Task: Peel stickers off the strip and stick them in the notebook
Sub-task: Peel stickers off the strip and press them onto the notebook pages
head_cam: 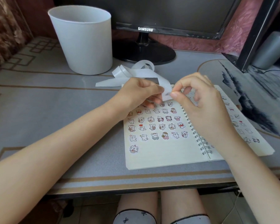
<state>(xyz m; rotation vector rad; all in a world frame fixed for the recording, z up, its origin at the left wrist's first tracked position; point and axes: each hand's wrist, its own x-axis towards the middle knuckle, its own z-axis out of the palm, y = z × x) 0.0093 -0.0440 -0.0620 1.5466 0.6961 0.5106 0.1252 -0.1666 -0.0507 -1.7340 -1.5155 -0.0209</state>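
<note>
Strip (166,89) is pinched by my left hand (139,92) above the notebook (165,152) so my right hand (199,97), pinching a sticker (167,94), can peel it.

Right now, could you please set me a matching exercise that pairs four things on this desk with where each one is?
Things:
1. white bucket
2. monitor
3. notebook
4. sticker strip

Places:
A. lies open near the front edge of the desk
B. pinched between the left hand and the right hand
C. stands upright at the back left
D. stands at the back on a round black base

Pairs: 1-C, 2-D, 3-A, 4-B
</note>
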